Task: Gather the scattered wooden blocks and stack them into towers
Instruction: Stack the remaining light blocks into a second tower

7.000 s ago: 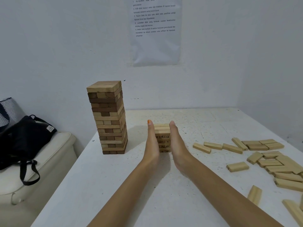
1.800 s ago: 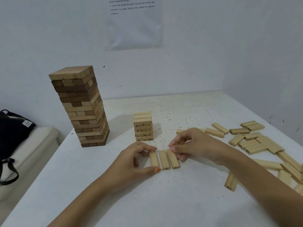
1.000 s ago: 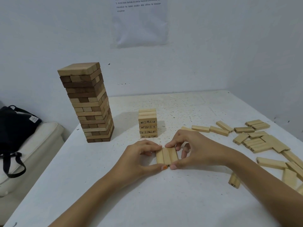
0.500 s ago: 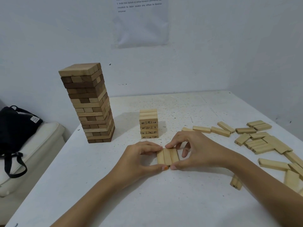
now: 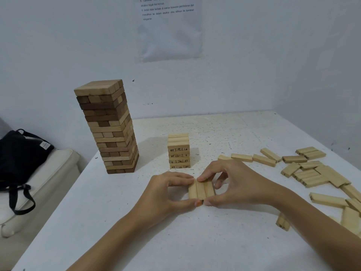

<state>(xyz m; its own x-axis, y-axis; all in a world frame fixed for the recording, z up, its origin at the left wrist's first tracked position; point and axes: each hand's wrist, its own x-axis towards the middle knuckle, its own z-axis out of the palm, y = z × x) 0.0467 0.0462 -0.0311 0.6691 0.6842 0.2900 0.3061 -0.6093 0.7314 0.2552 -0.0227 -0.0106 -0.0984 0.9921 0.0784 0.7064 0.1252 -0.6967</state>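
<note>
We are squaring up three blocks [image 5: 201, 190] lying side by side, touching, on the table [image 5: 136, 241] just in front of the short tower [image 5: 178, 151]. Our left hand [image 5: 166, 190] is pinching the row from its left, forefinger at the far ends and thumb at the near ends, and our right hand [image 5: 240, 184] is pinching it likewise from the right. We are judging that even pressure should bring the ends flush, so the row lifts as one. To the right, loose blocks [image 5: 312, 173] are lying scattered; the tall tower [image 5: 109, 130] is standing well left
</note>
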